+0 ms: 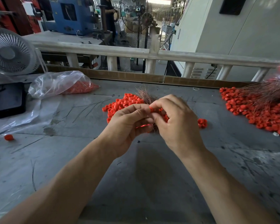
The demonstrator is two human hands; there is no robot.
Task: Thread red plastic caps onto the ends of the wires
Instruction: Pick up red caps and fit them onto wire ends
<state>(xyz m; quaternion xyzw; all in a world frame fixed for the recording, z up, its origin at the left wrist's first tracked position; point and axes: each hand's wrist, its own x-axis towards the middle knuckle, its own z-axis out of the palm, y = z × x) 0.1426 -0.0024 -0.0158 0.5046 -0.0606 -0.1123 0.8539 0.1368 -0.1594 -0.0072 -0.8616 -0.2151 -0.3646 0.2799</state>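
Hands meet at the middle of the grey table (149, 183), just above a loose heap of red caps (120, 105). The right hand (176, 125) pinches one red cap (151, 109) between thumb and forefinger, its other fingers curled under. The left hand (128, 126) is curled tight around a bundle of thin coppery wires (145, 96), whose ends fan out on the far side of the knuckles. Far right, a big pile of capped wires (257, 109) sprawls across the table. Far left, a clear plastic bag (60, 83) holds more caps, just beside a white desk fan (10, 52). One stray cap (9, 137) lies alone, near left.
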